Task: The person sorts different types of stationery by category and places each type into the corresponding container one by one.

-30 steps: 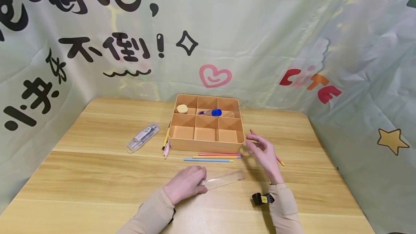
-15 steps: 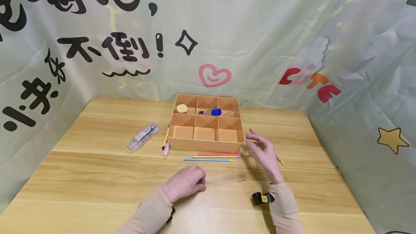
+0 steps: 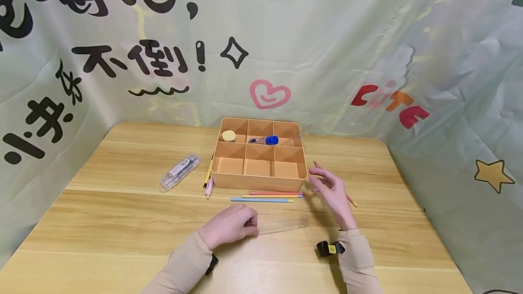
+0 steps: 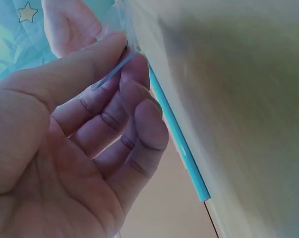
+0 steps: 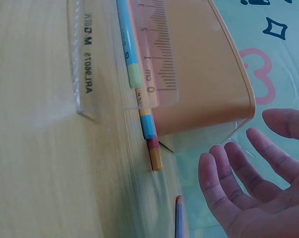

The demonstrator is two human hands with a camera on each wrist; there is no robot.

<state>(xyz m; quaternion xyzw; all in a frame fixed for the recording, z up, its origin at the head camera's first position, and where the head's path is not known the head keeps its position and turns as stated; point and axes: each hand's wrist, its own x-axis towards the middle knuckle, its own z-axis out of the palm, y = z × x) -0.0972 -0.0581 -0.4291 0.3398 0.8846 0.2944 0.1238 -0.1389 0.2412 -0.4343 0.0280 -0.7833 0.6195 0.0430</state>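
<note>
My left hand (image 3: 229, 227) pinches one end of a clear plastic ruler (image 3: 283, 226) between thumb and fingers, in front of the box. In the right wrist view the ruler's scale (image 5: 156, 54) shows, with coloured pencils behind it. The left wrist view has the ruler's end (image 4: 112, 74) at the thumb tip, the other fingers curled. Beside the right front corner of the orange six-compartment box (image 3: 259, 182) is my right hand (image 3: 333, 196). Its fingers are relaxed and bent, holding nothing.
Several pencils, among them a blue pencil (image 3: 261, 200), lie before the box; a red pencil (image 3: 352, 201) lies beyond my right hand. A clear case (image 3: 180, 173) lies left. The back compartments hold a cream block (image 3: 229, 136), a blue-capped tube (image 3: 269, 140) and a clear piece (image 3: 292, 141).
My left hand has shifted slightly left, and the ruler has tilted, losing its bright glare. The right hand has stayed in place.
</note>
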